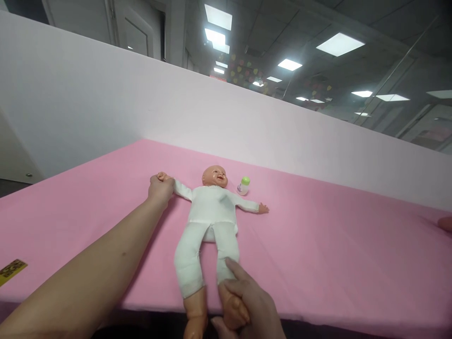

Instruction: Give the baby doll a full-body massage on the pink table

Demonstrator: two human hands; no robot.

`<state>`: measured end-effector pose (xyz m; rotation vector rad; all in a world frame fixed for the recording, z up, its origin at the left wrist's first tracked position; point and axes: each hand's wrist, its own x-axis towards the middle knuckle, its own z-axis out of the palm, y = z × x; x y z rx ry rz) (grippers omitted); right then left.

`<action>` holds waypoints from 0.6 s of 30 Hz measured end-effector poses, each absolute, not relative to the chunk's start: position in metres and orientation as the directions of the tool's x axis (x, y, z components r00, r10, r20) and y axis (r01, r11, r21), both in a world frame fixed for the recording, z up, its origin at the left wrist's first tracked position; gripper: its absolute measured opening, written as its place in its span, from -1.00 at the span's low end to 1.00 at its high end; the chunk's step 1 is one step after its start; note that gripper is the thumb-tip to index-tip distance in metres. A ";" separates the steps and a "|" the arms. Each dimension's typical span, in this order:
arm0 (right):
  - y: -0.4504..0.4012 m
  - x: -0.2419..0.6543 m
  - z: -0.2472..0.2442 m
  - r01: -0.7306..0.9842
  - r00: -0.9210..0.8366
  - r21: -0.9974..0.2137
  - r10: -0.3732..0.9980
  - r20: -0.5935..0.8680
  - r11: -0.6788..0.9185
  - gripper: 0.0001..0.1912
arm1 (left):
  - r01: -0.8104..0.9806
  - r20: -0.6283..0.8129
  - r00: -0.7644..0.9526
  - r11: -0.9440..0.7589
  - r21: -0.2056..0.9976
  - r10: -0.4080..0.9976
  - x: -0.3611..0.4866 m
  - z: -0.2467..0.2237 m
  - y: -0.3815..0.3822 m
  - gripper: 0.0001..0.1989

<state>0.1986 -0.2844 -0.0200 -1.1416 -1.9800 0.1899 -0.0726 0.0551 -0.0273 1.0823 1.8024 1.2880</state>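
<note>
A baby doll in a white top and white trousers lies on its back on a pink-covered table, its head toward the wall and its arms spread. Stretched out at the far left, my left hand is closed around the doll's hand and wrist on that side. At the table's front edge my right hand wraps round the doll's lower leg and foot on the right, with one finger lying along the trouser leg. The doll's other foot hangs over the edge, cut off by the bottom of the view.
Beside the doll's head lies a small bottle with a green cap. A white wall rises behind the table. A yellow and black label is at the left. Part of something skin-coloured shows at the right border.
</note>
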 end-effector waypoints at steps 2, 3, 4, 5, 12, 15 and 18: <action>-0.289 0.200 -0.031 0.691 -0.284 -0.503 0.835 0.471 0.519 -0.46 | 0.256 -0.037 -0.464 0.174 0.951 0.885 -0.077 -0.026 0.054 -0.11; -0.291 0.200 -0.035 0.714 -0.298 -0.494 0.854 0.427 0.496 -0.45 | 0.275 -0.025 -0.468 0.172 0.946 0.884 -0.079 -0.026 0.053 -0.05; -0.292 0.200 -0.038 0.736 -0.303 -0.477 0.863 0.405 0.481 -0.45 | 0.301 -0.009 -0.466 0.168 0.939 0.885 -0.081 -0.025 0.053 -0.01; -0.292 0.200 -0.039 0.755 -0.304 -0.458 0.869 0.390 0.470 -0.43 | 0.332 0.010 -0.460 0.162 0.929 0.888 -0.082 -0.025 0.052 0.02; -0.287 0.202 -0.010 0.755 -0.354 -0.498 0.904 0.238 0.427 -0.50 | 0.567 0.072 -0.398 0.184 0.803 0.914 -0.089 -0.026 0.051 -0.19; -0.288 0.206 0.009 0.620 -0.396 -0.641 0.886 0.243 0.453 -0.60 | 0.688 0.179 -0.382 0.149 0.710 0.907 -0.081 -0.021 0.045 -0.32; -0.289 0.214 0.019 0.478 -0.346 -0.762 0.891 0.294 0.437 -0.56 | 0.768 0.366 -0.257 -0.041 0.639 0.894 -0.053 -0.011 0.028 -0.42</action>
